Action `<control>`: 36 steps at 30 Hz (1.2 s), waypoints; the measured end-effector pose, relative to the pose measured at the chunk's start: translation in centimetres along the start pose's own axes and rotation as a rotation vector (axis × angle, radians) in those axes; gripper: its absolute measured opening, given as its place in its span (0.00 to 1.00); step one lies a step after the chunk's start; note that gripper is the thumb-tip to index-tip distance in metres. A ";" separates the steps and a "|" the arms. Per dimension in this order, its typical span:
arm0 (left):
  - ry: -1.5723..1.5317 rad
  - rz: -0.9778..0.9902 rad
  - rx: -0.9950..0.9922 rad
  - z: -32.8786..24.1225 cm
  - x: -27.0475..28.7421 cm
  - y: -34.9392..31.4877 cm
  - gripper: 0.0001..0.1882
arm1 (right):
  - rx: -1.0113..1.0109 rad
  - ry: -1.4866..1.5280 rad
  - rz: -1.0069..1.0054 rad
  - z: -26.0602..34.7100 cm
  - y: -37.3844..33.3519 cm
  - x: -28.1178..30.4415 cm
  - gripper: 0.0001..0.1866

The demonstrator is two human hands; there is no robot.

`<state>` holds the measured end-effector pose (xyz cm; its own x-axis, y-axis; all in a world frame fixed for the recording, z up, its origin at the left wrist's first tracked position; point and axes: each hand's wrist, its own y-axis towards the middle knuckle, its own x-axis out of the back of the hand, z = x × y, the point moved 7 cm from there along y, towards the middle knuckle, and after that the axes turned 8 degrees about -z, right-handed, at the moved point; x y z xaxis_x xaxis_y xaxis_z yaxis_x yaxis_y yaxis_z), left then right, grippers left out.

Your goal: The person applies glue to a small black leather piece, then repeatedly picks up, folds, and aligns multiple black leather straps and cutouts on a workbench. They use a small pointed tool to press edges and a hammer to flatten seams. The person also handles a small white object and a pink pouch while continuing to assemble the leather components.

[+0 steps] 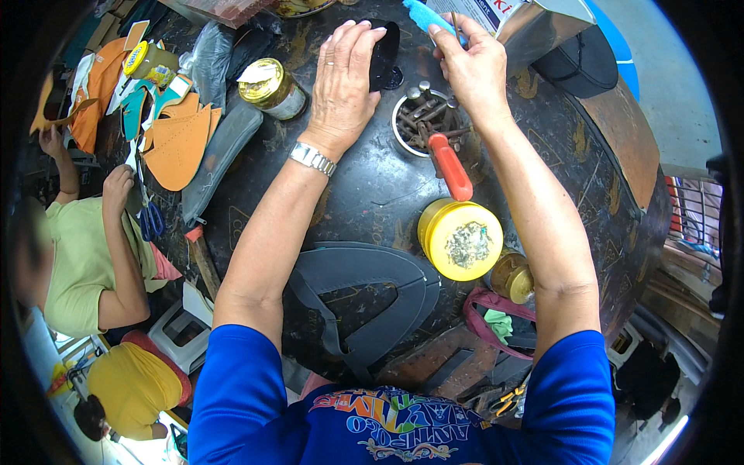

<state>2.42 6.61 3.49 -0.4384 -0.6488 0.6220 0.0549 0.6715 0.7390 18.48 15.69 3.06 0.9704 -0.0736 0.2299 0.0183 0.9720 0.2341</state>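
At the far side of the dark table, my left hand (345,85), wearing a metal-band watch, curls over a glossy black rounded thing (385,56). Its exact kind is not clear. My right hand (474,74) pinches a light-blue curved piece (425,15), and a thin dark stick shows by the fingertips. Between my forearms stands a white-rimmed cup (401,138) full of metal punches (430,112), with a red-handled tool (452,169) leaning out of it. Nearer me are a yellow-lidded tub (467,242) and a dark grey sandal upper (364,291).
A jar (270,89) and tan leather cutouts (180,147) lie left, near blue-handled scissors (152,221). A co-worker in light green (93,263) handles pieces there. Right are a small jar (511,277), a black cap (581,62) and a brown board (620,143).
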 end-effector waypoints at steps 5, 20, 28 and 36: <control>0.014 0.010 -0.017 -0.2 -0.2 0.0 0.53 | -0.015 0.037 0.002 0.1 0.0 -0.1 0.18; 0.016 0.002 -0.084 -0.5 -0.5 -0.2 0.53 | -0.005 0.045 0.006 0.4 -0.2 -0.1 0.19; 0.022 -0.004 -0.087 -0.4 -0.6 -0.1 0.54 | 0.015 0.045 0.005 0.4 -0.1 -0.1 0.19; 0.023 0.002 -0.067 -0.3 -0.6 -0.2 0.55 | 0.005 0.029 0.005 0.5 -0.2 -0.1 0.18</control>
<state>2.97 6.77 3.01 -0.4171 -0.6560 0.6290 0.1164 0.6478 0.7528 18.28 15.41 3.53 0.9772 -0.0622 0.2031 0.0123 0.9712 0.2379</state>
